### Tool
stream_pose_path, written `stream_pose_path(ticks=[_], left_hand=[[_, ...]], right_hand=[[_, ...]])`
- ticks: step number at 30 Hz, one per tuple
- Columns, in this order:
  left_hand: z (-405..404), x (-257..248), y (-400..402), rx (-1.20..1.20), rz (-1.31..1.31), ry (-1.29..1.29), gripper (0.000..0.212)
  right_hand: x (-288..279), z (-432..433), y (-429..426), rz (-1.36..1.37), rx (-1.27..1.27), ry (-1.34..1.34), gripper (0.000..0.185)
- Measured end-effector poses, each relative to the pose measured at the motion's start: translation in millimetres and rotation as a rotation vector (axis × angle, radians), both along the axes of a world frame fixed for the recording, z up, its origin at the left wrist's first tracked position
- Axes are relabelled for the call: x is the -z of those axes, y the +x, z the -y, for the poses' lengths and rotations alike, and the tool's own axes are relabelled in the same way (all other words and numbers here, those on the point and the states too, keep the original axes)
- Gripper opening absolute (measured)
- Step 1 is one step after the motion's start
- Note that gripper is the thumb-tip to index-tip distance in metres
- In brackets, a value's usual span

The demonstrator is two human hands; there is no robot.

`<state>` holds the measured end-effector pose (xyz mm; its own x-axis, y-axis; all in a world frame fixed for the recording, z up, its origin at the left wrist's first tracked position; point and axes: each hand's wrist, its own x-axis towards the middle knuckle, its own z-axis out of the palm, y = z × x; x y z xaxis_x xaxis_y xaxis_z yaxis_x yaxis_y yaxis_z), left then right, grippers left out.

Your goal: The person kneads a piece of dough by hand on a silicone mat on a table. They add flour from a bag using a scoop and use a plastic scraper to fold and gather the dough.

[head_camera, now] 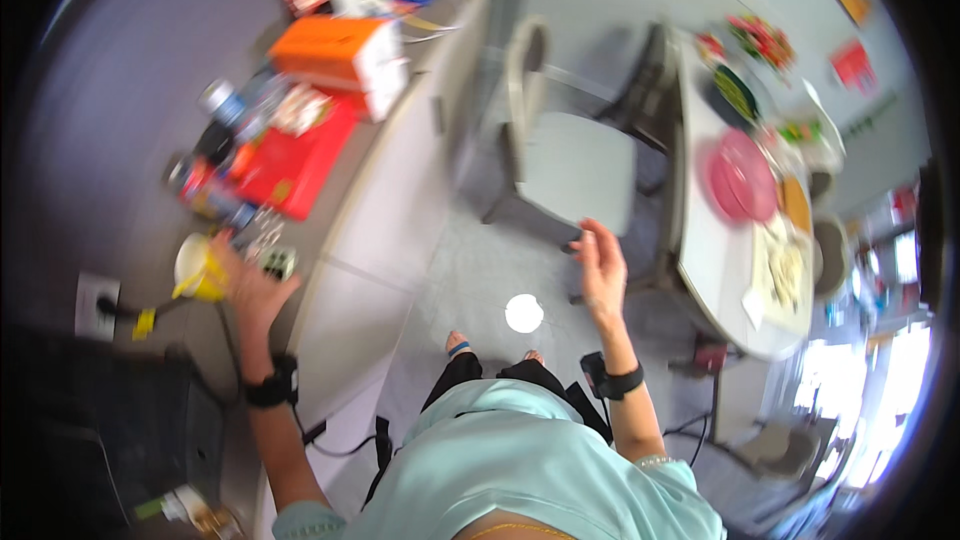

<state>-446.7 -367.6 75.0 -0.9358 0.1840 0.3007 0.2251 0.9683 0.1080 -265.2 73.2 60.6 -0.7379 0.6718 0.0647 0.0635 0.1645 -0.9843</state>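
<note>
My left hand (pixel 256 286) is over the sideboard top, blurred, with its thumb spread away from the fingers. Its fingertips overlap the edge of a white and yellow cup-like container (pixel 193 268); whether they touch it I cannot tell. Just beyond the thumb stands a small pale box with dark marks (pixel 277 262), beside some clear, shiny objects (pixel 264 231). My right hand (pixel 602 270) hangs in the air above the floor, in front of a chair (pixel 577 165). It holds nothing, and its fingers are loosely bent. Each wrist wears a black strap with a small device.
Farther along the sideboard lie a red flat box or folder (pixel 300 165), bottles (pixel 225 105) and an orange and white box (pixel 337 52). To the right, a white table (pixel 712 270) carries a pink bowl (pixel 741 176) and a tray of pale food (pixel 761 270). A cable runs from a wall socket (pixel 97 296).
</note>
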Motion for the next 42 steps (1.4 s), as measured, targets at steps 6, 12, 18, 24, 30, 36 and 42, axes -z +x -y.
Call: stream_pose_path(ticks=[6,12,18,24,30,36,42], left_hand=[[-32.6,-16.0,10.2,-0.246,0.14,-0.269,0.079],[-86.9,-53.2,50.7,-0.12,-0.101,-0.19,0.074],[-180.1,-71.0,70.6,0.137,-0.172,-0.132,0.072],[-327.1,-74.0,121.5,0.595,-0.037,0.043,0.063],[-491.9,-76.7,193.2,1.031,0.166,0.187,0.07],[-622.9,-84.0,278.0,1.377,0.241,0.202,0.061],[-727.2,-76.8,348.0,1.641,0.24,0.131,0.07]], right_hand=[[7.6,-42.6,45.4,0.009,0.125,0.062,0.035],[16.4,-95.7,110.3,-0.006,0.241,0.034,0.035],[34.3,-147.1,187.9,-0.005,0.356,0.033,0.034],[42.6,-184.6,282.0,0.039,0.521,0.022,0.032],[59.8,-205.4,375.3,0.038,0.832,0.043,0.032],[80.9,-216.4,455.7,0.032,1.083,-0.037,0.03],[93.4,-254.2,518.9,0.142,1.202,-0.074,0.031]])
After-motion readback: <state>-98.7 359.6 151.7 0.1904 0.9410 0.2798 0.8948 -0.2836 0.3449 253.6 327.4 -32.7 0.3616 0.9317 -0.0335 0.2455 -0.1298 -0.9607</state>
